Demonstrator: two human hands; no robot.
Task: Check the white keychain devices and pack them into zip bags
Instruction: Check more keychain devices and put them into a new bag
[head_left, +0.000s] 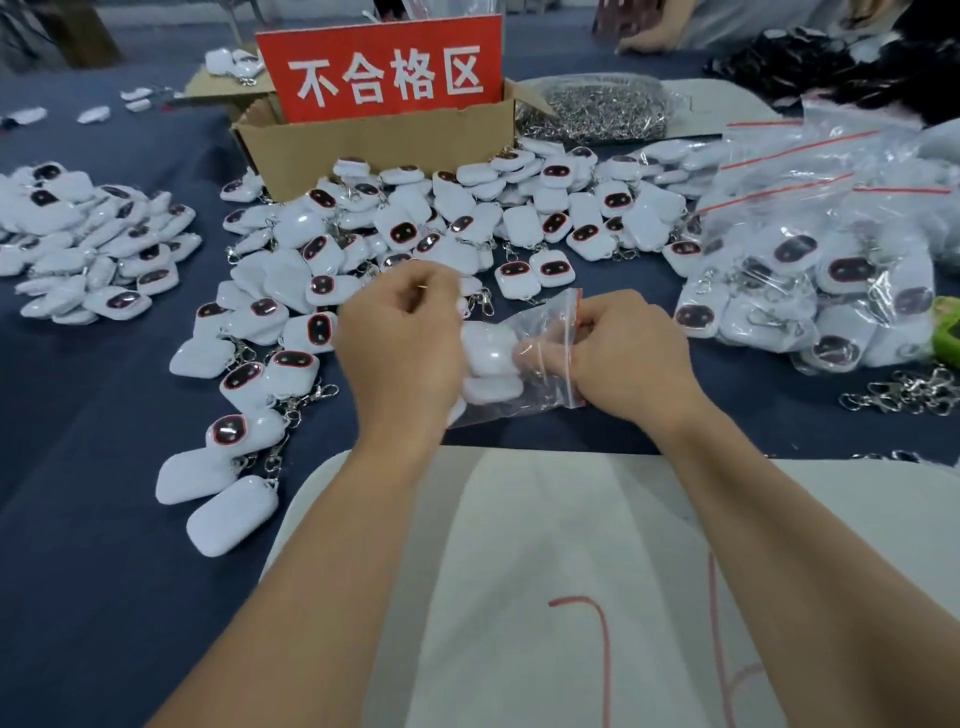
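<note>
Seemingly mid-packing: the right hand (623, 358) pinches the red-striped mouth of a zip bag (535, 402) over the near table (78, 415) edge, white keychain devices (491, 348) already inside; the left hand (400, 338) is curled at the bag's other end, what it grips too blurred to tell. Next, I judge, the seal wants pressing shut along its whole length.

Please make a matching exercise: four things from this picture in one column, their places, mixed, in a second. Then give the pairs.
1. red sign
2. heap of metal clasps
3. packed zip bags
4. single zip bag

A. between left hand and right hand
B. standing in the cardboard box
C. heaped at the right edge
D. just right of the box

Pairs: 1-B, 2-D, 3-C, 4-A
</note>
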